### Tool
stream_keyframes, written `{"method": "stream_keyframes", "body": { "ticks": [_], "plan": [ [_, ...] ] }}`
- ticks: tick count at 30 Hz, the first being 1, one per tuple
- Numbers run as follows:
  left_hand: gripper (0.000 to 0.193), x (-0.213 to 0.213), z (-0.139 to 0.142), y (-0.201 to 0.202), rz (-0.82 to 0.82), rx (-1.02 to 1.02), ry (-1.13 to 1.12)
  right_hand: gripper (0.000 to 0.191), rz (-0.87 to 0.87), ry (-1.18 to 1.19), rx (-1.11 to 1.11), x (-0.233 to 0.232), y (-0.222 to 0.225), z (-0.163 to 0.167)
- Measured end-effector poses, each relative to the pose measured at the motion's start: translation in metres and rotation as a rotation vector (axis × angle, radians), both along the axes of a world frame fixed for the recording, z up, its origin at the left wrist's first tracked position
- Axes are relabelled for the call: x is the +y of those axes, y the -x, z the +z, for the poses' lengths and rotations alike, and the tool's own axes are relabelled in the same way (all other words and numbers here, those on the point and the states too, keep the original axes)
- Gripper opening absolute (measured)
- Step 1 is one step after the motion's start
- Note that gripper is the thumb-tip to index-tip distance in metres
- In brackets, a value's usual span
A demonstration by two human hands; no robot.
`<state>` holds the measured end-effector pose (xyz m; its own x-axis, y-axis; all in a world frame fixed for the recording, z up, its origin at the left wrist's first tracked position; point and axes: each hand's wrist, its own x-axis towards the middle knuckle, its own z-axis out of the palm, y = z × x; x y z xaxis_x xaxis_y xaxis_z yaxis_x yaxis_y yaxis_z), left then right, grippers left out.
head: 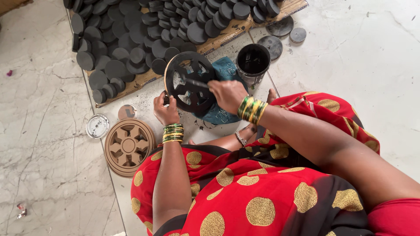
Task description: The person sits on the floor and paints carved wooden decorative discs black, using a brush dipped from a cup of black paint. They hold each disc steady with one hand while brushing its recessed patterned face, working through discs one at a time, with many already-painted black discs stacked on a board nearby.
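Observed from the head view, person seated on the floor (358,65), red garment with gold dots nearest the camera; left hand (165,110) just past it, fingers curled and pressed together on the lower left rim of a black cut-out wheel (189,83), thumb side against the edge; grip appears meant to hold the wheel tilted up, face toward the person; right hand (227,94) beyond the wheel's right side, fingers closed in a pinch on a thin brush (196,82) whose shaft lies across the wheel's face, tip near the hub; judged: wheel is propped so the brush reaches the spokes and openings; teal cloth (221,111) lies under and behind the right-hand fingers, probably to catch drips or rest the piece. Left of the left-hand fingers, touching the floor: a stack of bare brown wheels (128,146) of the same cut-out pattern, unpainted; a small round tin lid (97,126) just beyond that stack, holds nothing visible. Past the right-hand fingertips stands a metal can (253,62), upright, open, inside coated black, likely paint; level not readable. Farthest: a board (218,41) carrying many black discs (131,39), overlapping in rows; a few loose discs lie right of the can.
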<state>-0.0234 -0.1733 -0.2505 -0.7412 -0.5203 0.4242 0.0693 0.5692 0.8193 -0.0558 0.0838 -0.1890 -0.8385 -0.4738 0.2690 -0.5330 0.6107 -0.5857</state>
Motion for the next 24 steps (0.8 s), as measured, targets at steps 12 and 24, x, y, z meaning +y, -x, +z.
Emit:
{"method": "stream_keyframes", "body": {
  "ticks": [12,24],
  "plan": [
    [0.033,-0.007,0.005,-0.024,-0.038,0.023,-0.045,0.031,0.009,-0.086,0.069,-0.005,-0.037,-0.015],
    [0.034,-0.019,0.016,-0.037,-0.032,0.017,-0.045,0.035,0.044,-0.117,0.276,-0.022,-0.077,-0.007]
  ]
}}
